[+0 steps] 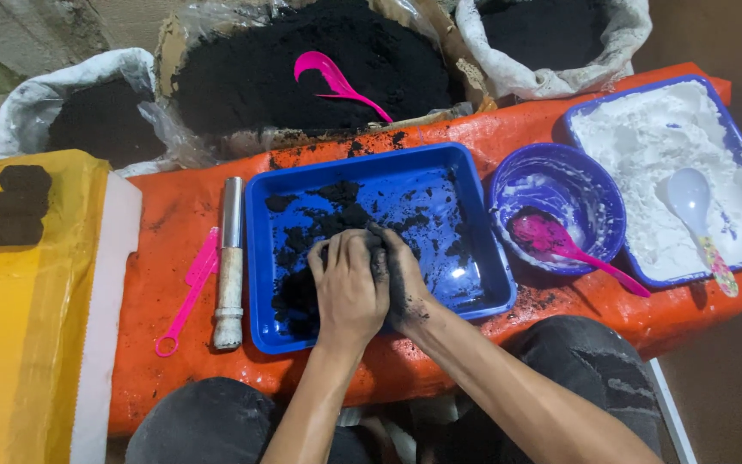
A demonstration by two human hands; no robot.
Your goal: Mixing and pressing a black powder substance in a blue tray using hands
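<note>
While both hands were down in the blue square tray (474,283), the left hand (349,288) lay cupped on top, fingers curled and pressed together over a clump of black powder (302,296); the right hand (398,279) sat just beside and partly under it, fingers closed against the same clump, smeared black. How much material the grip enclosed was hidden by the left hand. Most of the tray floor showed bare blue with only scattered black crumbs, so by my read the loose mix was largely gathered into one lump near the tray's front-left area. Three dark pressed pucks (17,204) already sat in a column on the yellow sheet (10,344) at far left, so some pieces looked finished, and this lump was not yet shaped. A metal tube with a worn wooden plunger (230,262) lay untouched on the orange counter (173,344) just left of the tray, a pink measuring spoon (186,292) beside it. To the right: a round purple bowl (590,185) with white residue and a pink scoop (560,245), then a blue tray of white powder (646,146) holding a pale spoon (697,210). Behind, sacks of black powder (285,69), one with a pink scoop (337,79) on it, looked well stocked.
</note>
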